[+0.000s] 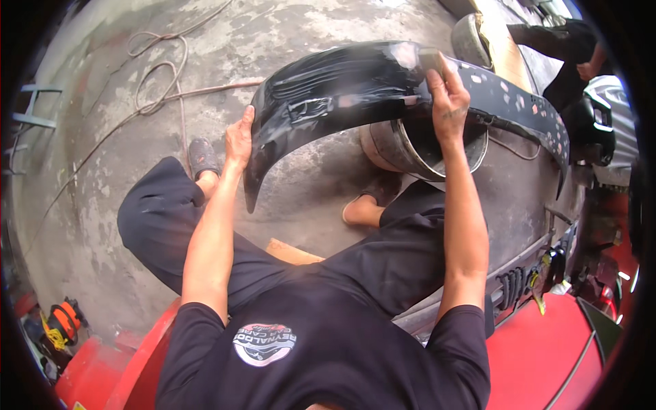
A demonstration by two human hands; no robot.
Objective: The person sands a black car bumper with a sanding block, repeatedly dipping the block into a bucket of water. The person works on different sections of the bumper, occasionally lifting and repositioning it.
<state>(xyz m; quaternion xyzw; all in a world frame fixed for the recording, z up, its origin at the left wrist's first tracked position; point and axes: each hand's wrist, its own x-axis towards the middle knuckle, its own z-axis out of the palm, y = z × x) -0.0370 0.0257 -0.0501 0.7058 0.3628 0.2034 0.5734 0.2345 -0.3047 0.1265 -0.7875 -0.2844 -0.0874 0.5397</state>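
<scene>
A long, curved black car body panel (328, 82) arcs in front of me, glossy on its left part and dotted with pale patches on its right part. Fingers closed, my left hand (239, 140) grips its left end. Over the upper middle of the panel, my right hand (447, 99) is closed on a small grey-brown sanding block (430, 60), which meets the surface beside a pale patch. Under the panel lies a round, hollow metal wheel rim (386, 147); whether the panel rests on it I cannot tell.
A hose (164, 102) loops over the concrete floor at the left. Another person (574, 58) is at the upper right, near a tan board (506, 44). Red car parts (533, 348) flank me, and an orange-and-black tool (66, 318) lies at the lower left.
</scene>
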